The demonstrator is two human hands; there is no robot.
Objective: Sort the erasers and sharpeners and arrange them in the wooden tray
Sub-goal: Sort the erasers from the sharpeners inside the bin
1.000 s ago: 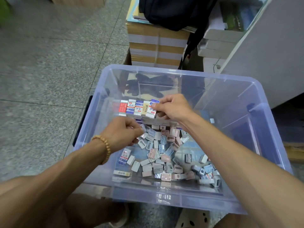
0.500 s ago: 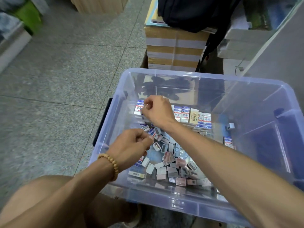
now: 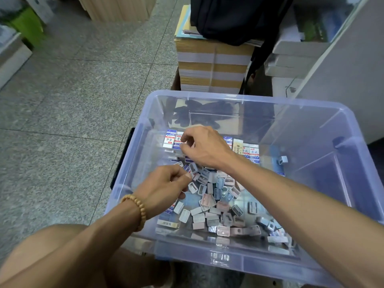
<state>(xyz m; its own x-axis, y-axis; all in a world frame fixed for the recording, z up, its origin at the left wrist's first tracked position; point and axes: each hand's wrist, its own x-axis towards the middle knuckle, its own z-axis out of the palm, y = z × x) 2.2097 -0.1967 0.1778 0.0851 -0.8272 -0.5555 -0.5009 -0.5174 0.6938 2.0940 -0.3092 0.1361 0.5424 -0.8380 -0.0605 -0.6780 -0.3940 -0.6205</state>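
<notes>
Many pastel sharpeners (image 3: 216, 196) heaped below upright blue-white erasers (image 3: 245, 150).

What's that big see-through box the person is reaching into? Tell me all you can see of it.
The clear plastic bin is a large rectangular tub with a faint blue tint, rounded corners and a thick rolled rim. It has no lid on and sits upright on the speckled floor. A dark handle shows on its left side. A row of wrapped erasers stands along the far part of its bottom; loose small sharpeners are heaped nearer. Both hands reach inside, the left hand and the right hand.
</notes>
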